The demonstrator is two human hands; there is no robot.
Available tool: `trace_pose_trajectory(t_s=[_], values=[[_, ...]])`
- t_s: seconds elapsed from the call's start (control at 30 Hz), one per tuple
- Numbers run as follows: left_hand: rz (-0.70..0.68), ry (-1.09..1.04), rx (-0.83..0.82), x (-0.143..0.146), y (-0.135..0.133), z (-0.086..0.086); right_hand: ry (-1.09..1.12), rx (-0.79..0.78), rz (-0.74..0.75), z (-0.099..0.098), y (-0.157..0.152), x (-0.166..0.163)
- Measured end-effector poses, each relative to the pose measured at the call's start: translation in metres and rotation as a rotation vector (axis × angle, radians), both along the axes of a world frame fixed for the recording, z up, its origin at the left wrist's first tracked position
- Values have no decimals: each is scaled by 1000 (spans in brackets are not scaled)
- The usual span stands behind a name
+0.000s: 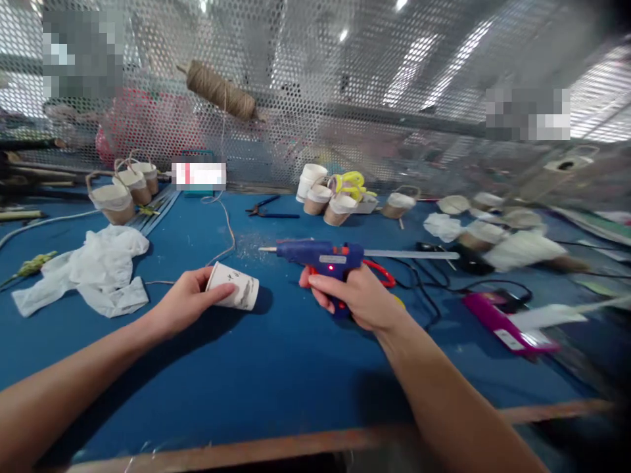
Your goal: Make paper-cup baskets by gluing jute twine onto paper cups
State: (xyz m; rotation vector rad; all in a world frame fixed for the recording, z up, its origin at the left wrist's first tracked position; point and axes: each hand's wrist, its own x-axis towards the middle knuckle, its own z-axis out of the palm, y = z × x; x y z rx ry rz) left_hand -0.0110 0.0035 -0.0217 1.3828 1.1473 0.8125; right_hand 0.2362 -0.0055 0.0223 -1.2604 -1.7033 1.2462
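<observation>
My left hand (197,292) is closed around a white paper cup (242,289) with dark print, tilted on its side just above the table. In my right hand (352,292) is a blue hot glue gun (315,253), its small red light glowing. The gun's metal nozzle points left, above and to the right of the cup, apart from it. A long translucent glue stick (411,254) sticks out of the gun's back end. From a twine spool (219,90) on the mesh, a strand (231,230) hangs down and runs over the table towards my left hand.
Small twine-wrapped cups with handles stand at the back left (114,202) and back centre (340,209). Blue-handled pliers (276,214) lie behind the gun. Crumpled white cloth (98,269) is at left. A purple device (507,322) and black cables (424,289) lie at right. Perforated mesh (305,85) closes off the back.
</observation>
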Motion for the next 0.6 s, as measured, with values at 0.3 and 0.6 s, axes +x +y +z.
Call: trace_pose_trajectory(t_s=[0.3, 0.6], values=[[12, 91, 80, 0, 5, -7, -345, 28, 60, -2, -13, -1], [70, 68, 97, 4, 4, -10, -495, 327, 70, -5, -16, 7]])
